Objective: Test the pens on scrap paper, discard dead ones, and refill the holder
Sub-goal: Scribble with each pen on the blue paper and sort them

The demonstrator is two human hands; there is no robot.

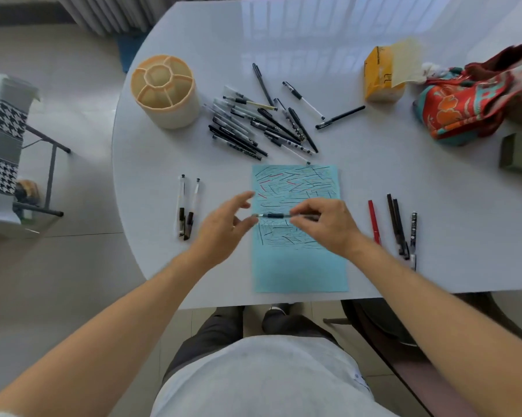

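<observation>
A pen [279, 216] with a dark grip section lies horizontal above the middle of the blue scrap paper [298, 266], held by the right hand [325, 224], whose curled fingers pinch the barrel near its right end. The left hand [223, 227] is at the pen's left tip with fingers loosely spread; motion blur makes it unclear whether its thumb and forefinger touch the tip or a cap there.

The scrap paper lies flat on the white tabletop [434, 221], its long side running away from the person, its upper two thirds covered with short black strokes and a few red ones, its near part bare.

Left of the paper, two clear-barrelled pens [187, 206] lie side by side, nearly parallel. Right of the paper, a red pen [374, 222] and three dark pens [399, 227] lie in a loose row.

Beyond the paper, a heap of mostly black pens [253, 127] is scattered, overlapping; one pen of it reaches the paper's far edge. Three more lie a little apart, to the heap's right.

Left of the heap stands the round cream pen holder [166, 91], upright, with a central well ringed by compartments; no pens show in it.

Farther right are a yellow carton [380, 76] and a red patterned cloth bag [470, 97].
</observation>
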